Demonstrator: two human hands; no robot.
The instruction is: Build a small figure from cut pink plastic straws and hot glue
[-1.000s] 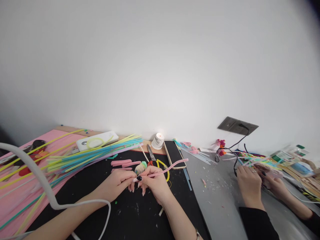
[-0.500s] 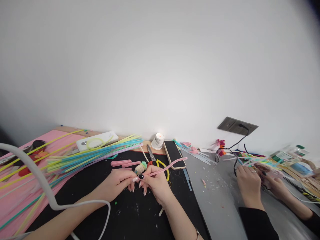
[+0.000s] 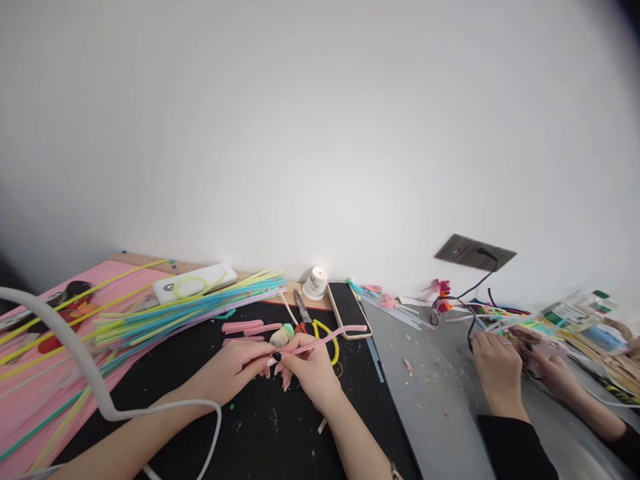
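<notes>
A pink pipe cleaner (image 3: 336,335) runs through the fingertips of both my hands above the black mat, its free end pointing up and to the right. My left hand (image 3: 239,365) pinches it from the left. My right hand (image 3: 311,368) pinches it beside the left fingertips, with a dark-painted thumbnail showing. Just behind the fingers lies a small cream-and-green wound piece (image 3: 281,335), partly covered. Several folded pink pipe cleaner pieces (image 3: 250,327) lie behind my left hand. Scissors (image 3: 324,330) with yellow and orange handles rest behind my right hand.
Long coloured pipe cleaners (image 3: 185,310) spread at left near a white power strip (image 3: 195,280). A white cable (image 3: 95,373) crosses in front. A paper cup (image 3: 316,283) and phone (image 3: 350,310) stand behind. At right, another person's hands (image 3: 500,373) work beside a wall socket (image 3: 475,253).
The pink pipe cleaner's free end has dropped lower and shifted slightly left. My fingertips have rolled a little, still meeting at the same spot.
</notes>
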